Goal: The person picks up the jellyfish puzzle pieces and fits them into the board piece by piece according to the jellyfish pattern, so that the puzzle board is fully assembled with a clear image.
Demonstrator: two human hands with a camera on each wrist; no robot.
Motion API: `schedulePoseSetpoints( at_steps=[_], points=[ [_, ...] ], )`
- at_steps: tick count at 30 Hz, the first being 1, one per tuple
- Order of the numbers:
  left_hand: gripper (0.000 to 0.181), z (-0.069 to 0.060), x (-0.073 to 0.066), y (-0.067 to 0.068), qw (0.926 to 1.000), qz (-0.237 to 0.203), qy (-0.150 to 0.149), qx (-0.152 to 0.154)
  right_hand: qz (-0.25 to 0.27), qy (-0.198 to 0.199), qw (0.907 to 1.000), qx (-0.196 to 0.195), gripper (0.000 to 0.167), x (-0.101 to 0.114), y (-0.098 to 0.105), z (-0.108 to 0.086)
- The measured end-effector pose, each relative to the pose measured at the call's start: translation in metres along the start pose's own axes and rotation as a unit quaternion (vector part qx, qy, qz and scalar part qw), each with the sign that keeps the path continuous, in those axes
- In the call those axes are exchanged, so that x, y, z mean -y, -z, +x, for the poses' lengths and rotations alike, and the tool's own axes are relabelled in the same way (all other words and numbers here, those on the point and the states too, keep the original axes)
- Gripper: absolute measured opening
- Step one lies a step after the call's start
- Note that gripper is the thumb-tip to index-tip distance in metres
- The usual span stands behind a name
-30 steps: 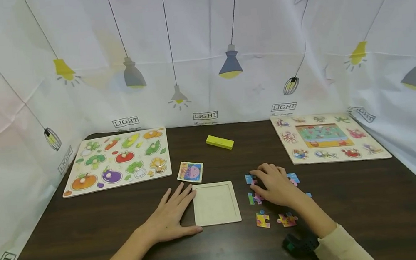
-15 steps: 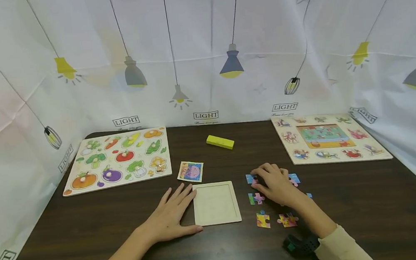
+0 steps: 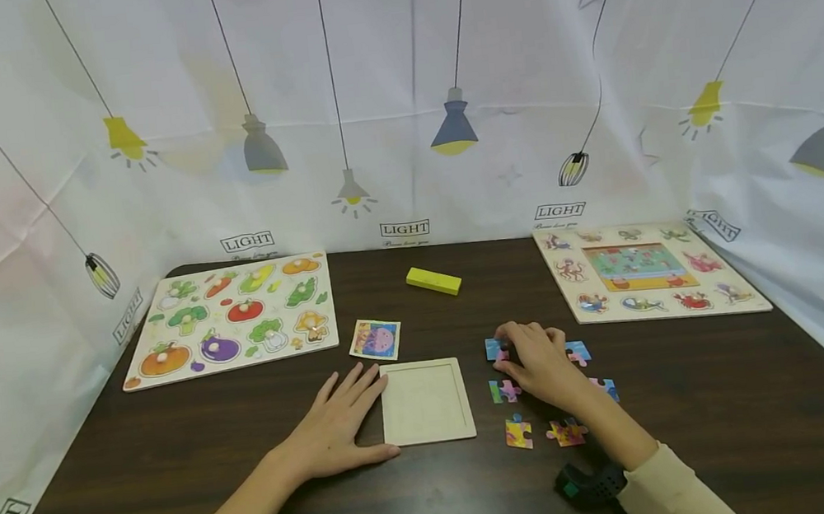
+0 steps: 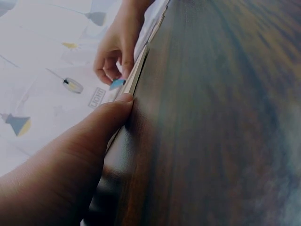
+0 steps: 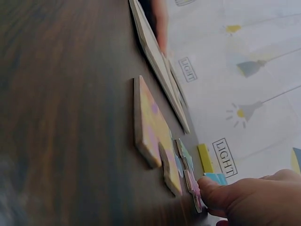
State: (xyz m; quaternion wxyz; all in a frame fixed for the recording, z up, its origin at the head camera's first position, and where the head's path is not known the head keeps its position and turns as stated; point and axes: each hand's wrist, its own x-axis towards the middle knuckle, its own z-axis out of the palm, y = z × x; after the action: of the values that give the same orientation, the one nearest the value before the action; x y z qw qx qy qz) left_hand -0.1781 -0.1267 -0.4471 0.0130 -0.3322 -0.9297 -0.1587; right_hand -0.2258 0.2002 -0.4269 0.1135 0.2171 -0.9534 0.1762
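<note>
My left hand (image 3: 332, 434) lies flat with fingers spread, thumb and fingertips touching the left side of a pale wooden puzzle tray (image 3: 429, 404). To the right of the tray, my right hand (image 3: 542, 367) pinches a blue and pink jigsaw piece (image 3: 494, 349) between thumb and fingers. In the left wrist view this jigsaw piece (image 4: 116, 84) looks tilted under the fingertips. Other pieces lie around that hand: a green and pink piece (image 3: 499, 392), a yellow piece (image 3: 518, 434), an orange-yellow piece (image 3: 566, 432) and blue ones partly covered by the hand and forearm.
A small picture card (image 3: 375, 340) lies behind the tray, with a yellow block (image 3: 433, 281) farther back. A vegetable peg board (image 3: 239, 319) is at back left, a sea-animal board (image 3: 652, 271) at back right. A lamp-print curtain (image 3: 399, 126) hangs behind the dark table (image 3: 436, 503).
The right hand has risen slightly with the blue and pink jigsaw piece, which has shifted a little away from me. The left hand and tray have stayed in place.
</note>
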Motion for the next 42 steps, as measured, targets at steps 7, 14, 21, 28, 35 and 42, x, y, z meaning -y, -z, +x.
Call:
schedulePoseSetpoints(
  at_steps=[7,14,21,28,35,42],
  points=[
    [0.093,0.001,0.0,0.0,1.0,-0.008,0.005,0.003,0.006,-0.001,0.9992,-0.039,0.018,0.003,-0.001,0.001],
    [0.095,0.001,-0.001,0.001,0.9997,-0.016,0.016,0.012,0.036,0.029,0.9958,-0.08,0.013,0.009,0.001,0.005],
    [0.097,0.002,0.0,-0.001,0.9996,-0.01,0.019,0.017,0.115,0.006,0.9927,-0.034,0.011,0.027,0.007,0.005],
    [0.101,0.001,0.0,-0.002,0.9994,-0.011,0.026,0.017,0.19,0.0,0.9816,-0.019,0.014,0.047,0.008,0.003],
    [0.102,0.001,0.001,-0.004,0.9996,-0.005,0.023,0.012,0.216,-0.004,0.9765,-0.004,0.014,0.063,0.004,0.009],
    [0.101,0.001,0.001,-0.002,0.9998,0.001,0.018,0.006,0.228,0.012,0.9737,-0.007,0.014,0.077,-0.004,0.02]
  ],
)
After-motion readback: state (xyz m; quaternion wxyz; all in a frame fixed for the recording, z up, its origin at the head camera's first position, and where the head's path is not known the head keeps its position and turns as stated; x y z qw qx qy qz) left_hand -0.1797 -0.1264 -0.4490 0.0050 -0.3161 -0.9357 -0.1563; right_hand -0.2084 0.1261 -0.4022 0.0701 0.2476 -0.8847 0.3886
